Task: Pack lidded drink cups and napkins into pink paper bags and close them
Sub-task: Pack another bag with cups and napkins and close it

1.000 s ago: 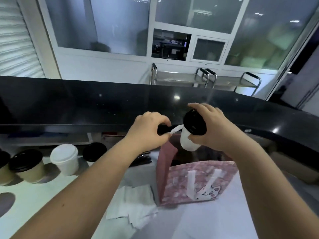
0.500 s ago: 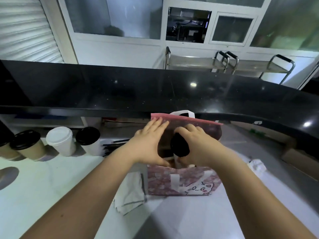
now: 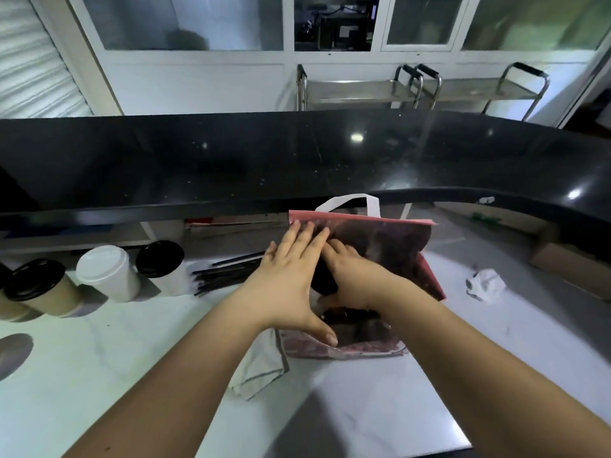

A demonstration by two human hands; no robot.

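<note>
A pink paper bag with a white handle stands open on the white counter. My right hand reaches down inside it, closed around a cup with a black lid that is mostly hidden. My left hand lies flat with fingers spread against the bag's left wall and holds its mouth apart. White napkins lie on the counter at the bag's lower left corner. More lidded cups stand at the left: a brown one with a black lid, a white one and a black-lidded one.
Black straws lie between the cups and the bag. A crumpled white paper sits to the right. A raised black countertop runs across behind the bag. A cardboard box stands at the far right.
My right hand has lowered the black-lidded cup from above the bag down into it. My left hand went from gripping the handle to pressing flat on the bag's left wall.
</note>
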